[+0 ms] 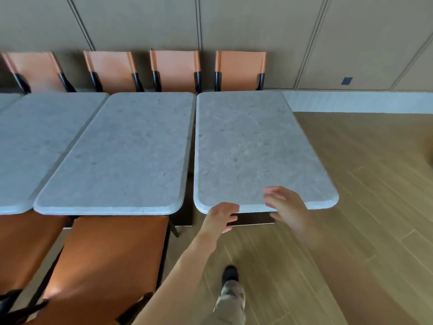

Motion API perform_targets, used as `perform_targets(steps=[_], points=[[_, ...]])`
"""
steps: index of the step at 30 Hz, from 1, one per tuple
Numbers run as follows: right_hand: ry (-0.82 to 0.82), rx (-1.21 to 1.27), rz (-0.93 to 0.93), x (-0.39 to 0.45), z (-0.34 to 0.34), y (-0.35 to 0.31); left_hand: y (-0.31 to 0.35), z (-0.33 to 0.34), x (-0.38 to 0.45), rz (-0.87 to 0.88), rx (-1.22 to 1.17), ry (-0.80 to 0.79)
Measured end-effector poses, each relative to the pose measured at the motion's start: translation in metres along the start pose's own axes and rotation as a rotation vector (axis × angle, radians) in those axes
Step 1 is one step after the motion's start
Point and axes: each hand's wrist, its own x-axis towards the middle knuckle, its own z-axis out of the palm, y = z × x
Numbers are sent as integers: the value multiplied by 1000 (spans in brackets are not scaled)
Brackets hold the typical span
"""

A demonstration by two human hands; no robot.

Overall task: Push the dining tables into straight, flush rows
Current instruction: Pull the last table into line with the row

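Observation:
A row of grey stone-topped dining tables runs along the wall. The rightmost table (253,146) stands apart from the middle table (126,156) by a narrow gap that widens toward me. A third table (35,141) sits flush on the left. My left hand (220,216) hovers at the near edge of the rightmost table with relaxed, slightly spread fingers. My right hand (285,207) is over the same edge, fingers extended, blurred. Neither hand holds anything; contact with the edge is unclear.
Orange chairs with black frames line the far side against the wall (239,69). Two orange chairs (110,259) stand at the near left under the tables. Wooden floor (363,195) opens to the right. My foot (230,274) is on the floor below.

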Motion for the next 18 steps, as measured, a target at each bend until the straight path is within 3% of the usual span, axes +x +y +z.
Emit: perform_targets(steps=[5,8,11,18], points=[[-89,-76,95,96,-14,-7,-5,13,75,-211,-333,174],[-19,-105,183,160,-38,-9,-5,29,118,-382,-504,82],[77,-113,247,216,-52,3,-4,46,150,-521,-519,-35],[71,-377,370,280,-64,63,-9,81,193,-719,-642,97]])
